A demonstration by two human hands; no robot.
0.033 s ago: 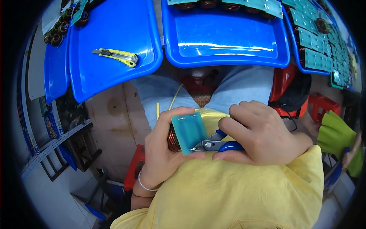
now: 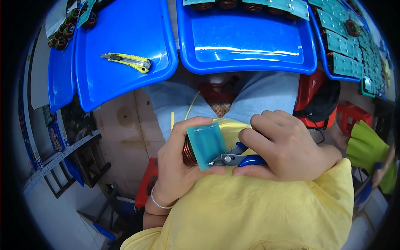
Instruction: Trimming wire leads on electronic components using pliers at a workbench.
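My left hand (image 2: 171, 166) grips a small green circuit board (image 2: 206, 143) at its edges, tilted in front of my yellow shirt. Behind the board, partly hidden by it, sits a copper-wire coil (image 2: 188, 153). Shiny solder points show near the board's top edge. In my right hand (image 2: 281, 146) is a pair of blue-handled wire cutters (image 2: 231, 159), fingers wrapped round the handles. The cutter tips touch the board's lower corner, at a small metal pin. Whether the jaws have closed on that pin is too small to tell.
A yellow utility knife (image 2: 129, 61) lies in the left blue tray (image 2: 121, 25). The middle blue tray (image 2: 250, 37) has boards with coils along its far edge. More green boards (image 2: 343, 43) fill the right tray. A person's hand (image 2: 379, 175) shows at far right, near red stools (image 2: 354, 118).
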